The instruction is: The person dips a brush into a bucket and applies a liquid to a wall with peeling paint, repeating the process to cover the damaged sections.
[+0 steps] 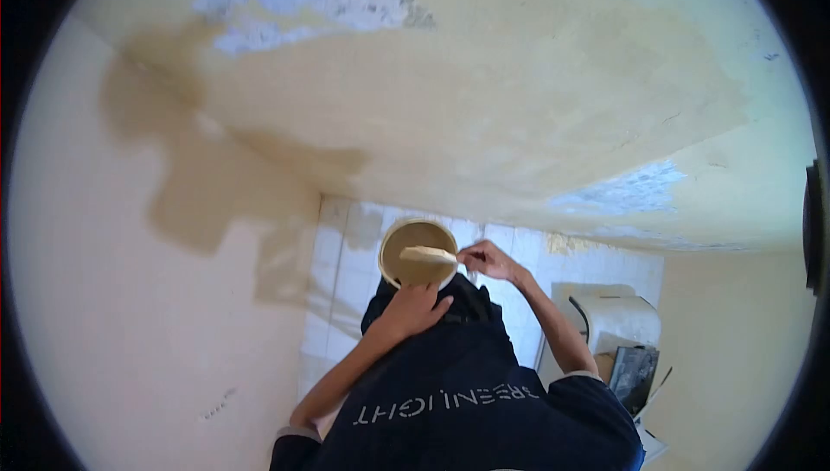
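A round bucket (386,246) with pale paint-like material inside stands in front of my body, above the tiled floor. My left hand (416,308) holds its near rim, fingers over the edge. My right hand (488,259) is closed on the handle of a flat tool (428,254), at the bucket's right side. The tool's pale, coated blade lies over the bucket's opening. Where the bucket rests is partly hidden by my dark clothing.
A yellowish wall (484,117) with peeled patches rises ahead, and a plain wall (147,298) is on the left. White floor tiles (333,255) lie between them. At right are a whitish container (618,320) and a dark flat object (634,378).
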`<state>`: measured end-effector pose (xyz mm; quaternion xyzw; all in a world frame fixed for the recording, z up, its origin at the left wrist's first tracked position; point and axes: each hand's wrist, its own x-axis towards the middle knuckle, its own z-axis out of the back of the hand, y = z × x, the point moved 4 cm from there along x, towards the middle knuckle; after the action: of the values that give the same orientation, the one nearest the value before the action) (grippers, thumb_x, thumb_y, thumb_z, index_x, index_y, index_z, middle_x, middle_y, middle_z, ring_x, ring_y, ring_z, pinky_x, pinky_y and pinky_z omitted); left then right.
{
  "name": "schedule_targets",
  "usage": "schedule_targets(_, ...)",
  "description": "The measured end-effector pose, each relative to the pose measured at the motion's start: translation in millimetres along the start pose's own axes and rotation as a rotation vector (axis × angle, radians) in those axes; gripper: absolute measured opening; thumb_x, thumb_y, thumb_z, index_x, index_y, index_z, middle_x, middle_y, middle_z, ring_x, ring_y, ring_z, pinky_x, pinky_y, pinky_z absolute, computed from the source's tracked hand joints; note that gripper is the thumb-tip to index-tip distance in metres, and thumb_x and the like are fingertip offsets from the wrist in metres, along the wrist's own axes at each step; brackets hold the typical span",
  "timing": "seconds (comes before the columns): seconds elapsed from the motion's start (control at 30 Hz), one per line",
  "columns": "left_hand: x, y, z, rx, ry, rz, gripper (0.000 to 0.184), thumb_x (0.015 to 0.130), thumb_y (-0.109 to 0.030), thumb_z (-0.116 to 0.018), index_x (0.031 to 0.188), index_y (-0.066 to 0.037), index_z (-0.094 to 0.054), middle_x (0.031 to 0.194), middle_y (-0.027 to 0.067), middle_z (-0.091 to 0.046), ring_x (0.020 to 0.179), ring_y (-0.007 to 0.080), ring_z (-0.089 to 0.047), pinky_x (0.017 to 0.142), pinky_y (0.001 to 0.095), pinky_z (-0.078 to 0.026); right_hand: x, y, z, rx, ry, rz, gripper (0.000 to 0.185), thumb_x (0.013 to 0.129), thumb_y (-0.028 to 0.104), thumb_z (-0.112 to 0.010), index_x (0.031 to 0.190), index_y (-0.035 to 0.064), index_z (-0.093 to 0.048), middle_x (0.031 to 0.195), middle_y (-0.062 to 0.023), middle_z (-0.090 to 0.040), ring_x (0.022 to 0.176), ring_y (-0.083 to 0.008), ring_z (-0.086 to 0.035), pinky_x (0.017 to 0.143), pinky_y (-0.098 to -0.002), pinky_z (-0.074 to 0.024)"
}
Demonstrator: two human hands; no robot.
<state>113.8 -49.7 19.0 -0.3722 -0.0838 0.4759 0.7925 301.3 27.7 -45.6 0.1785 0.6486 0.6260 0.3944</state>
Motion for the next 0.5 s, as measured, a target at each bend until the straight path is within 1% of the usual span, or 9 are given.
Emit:
schedule_targets(0.03, 0, 2, 0, -0.026, -0.007, -0.011, 0.057, 0.095, -0.038, -0.05, 0.125, 0.01, -0.047, 0.124, 0.0323, -0.05, 0.118, 0.0448, -0.048, 0.103, 0.0489, -0.037, -2, 0, 0, 0.073, 0.054, -0.139, 0.024, 0.096, 0.018, -0.055, 0.089, -0.0005, -0.067, 0.063, 0.0013, -0.051, 0.061, -0.0083, -0.044, 0.055, -0.0291, -0.0394)
schedule_targets(0.1, 1, 3, 4, -0.036, -0.009, -0.025, 0.056, 0.095, -0.037, -0.05, 0.126, 0.009, -0.047, 0.122, 0.0318, -0.052, 0.116, 0.0448, -0.05, 0.102, 0.0486, -0.038, -2, 5, 2, -0.06, -0.029, -0.177, 0.032, 0.099, 0.024, -0.051, 0.082, -0.0004, -0.063, 0.06, 0.0016, -0.046, 0.06, -0.0082, -0.043, 0.055, -0.0301, -0.0384)
schedule_targets(0.13, 1, 3, 5, -0.035, 0.061, 0.009, 0.055, 0.095, -0.037, -0.05, 0.126, 0.008, -0.048, 0.119, 0.0311, -0.054, 0.113, 0.0447, -0.052, 0.1, 0.0484, -0.04, 0, 3, 7, -0.236, -0.031, -0.163, 0.033, 0.099, 0.025, -0.05, 0.083, -0.0002, -0.063, 0.06, 0.0006, -0.047, 0.06, -0.0082, -0.043, 0.055, -0.0297, -0.0384)
schedule_targets(0.17, -2, 5, 5, -0.036, 0.131, 0.045, 0.054, 0.096, -0.037, -0.049, 0.126, 0.008, -0.048, 0.116, 0.0305, -0.057, 0.109, 0.0446, -0.054, 0.098, 0.0481, -0.042, 1, 3, 8, -0.231, -0.038, -0.152, 0.033, 0.099, 0.025, -0.05, 0.083, -0.0002, -0.063, 0.06, 0.0006, -0.047, 0.06, -0.0082, -0.043, 0.055, -0.0297, -0.0384)
schedule_targets(0.2, -5, 5, 7, -0.015, 0.072, 0.013, 0.053, 0.096, -0.037, -0.049, 0.126, 0.006, -0.049, 0.112, 0.029, -0.06, 0.104, 0.0448, -0.057, 0.094, 0.0476, -0.044, 0, 2, 8, -0.195, -0.025, -0.179, 0.033, 0.099, 0.025, -0.05, 0.083, -0.0008, -0.063, 0.059, 0.0, -0.046, 0.06, -0.0086, -0.043, 0.055, -0.0301, -0.0385)
schedule_targets(0.23, -6, 8, 7, -0.005, 0.074, 0.012, 0.053, 0.096, -0.037, -0.049, 0.126, 0.006, -0.049, 0.112, 0.029, -0.06, 0.104, 0.0448, -0.057, 0.094, 0.0476, -0.044, 0, 0, 7, -0.158, -0.013, -0.207, 0.033, 0.098, 0.025, -0.051, 0.083, -0.0014, -0.062, 0.059, -0.0006, -0.046, 0.06, -0.009, -0.043, 0.055, -0.0304, -0.0386)
schedule_targets(0.4, -4, 10, 13, -0.014, 0.06, 0.018, 0.05, 0.096, -0.037, -0.049, 0.127, 0.002, -0.049, 0.11, 0.0278, -0.06, 0.1, 0.0437, -0.058, 0.091, 0.0483, -0.045, 4, -1, 9, -0.4, -0.028, -0.179, 0.037, 0.095, 0.033, -0.053, 0.087, -0.001, -0.067, 0.061, -0.0152, -0.058, 0.056, -0.0208, -0.049, 0.055, -0.0374, -0.0429)
schedule_targets(0.43, -2, 8, 17, -0.008, 0.055, 0.01, 0.05, 0.096, -0.037, -0.049, 0.127, 0.002, -0.049, 0.11, 0.0278, -0.06, 0.1, 0.0437, -0.058, 0.091, 0.0483, -0.045, 6, 0, 7, -0.411, -0.049, -0.197, 0.038, 0.096, 0.032, -0.053, 0.087, -0.002, -0.066, 0.062, -0.0164, -0.058, 0.056, -0.0208, -0.05, 0.056, -0.0375, -0.0429)
schedule_targets(0.5, -5, 8, 23, -0.081, 0.175, 0.121, 0.052, 0.096, -0.038, -0.048, 0.122, 0.007, -0.051, 0.117, 0.0275, -0.058, 0.111, 0.0424, -0.055, 0.098, 0.0474, -0.041, 8, 7, 4, -0.419, -0.025, -0.142, 0.038, 0.096, 0.032, -0.053, 0.087, -0.0024, -0.065, 0.058, -0.0101, -0.054, 0.054, -0.0181, -0.048, 0.054, -0.0368, -0.0412)
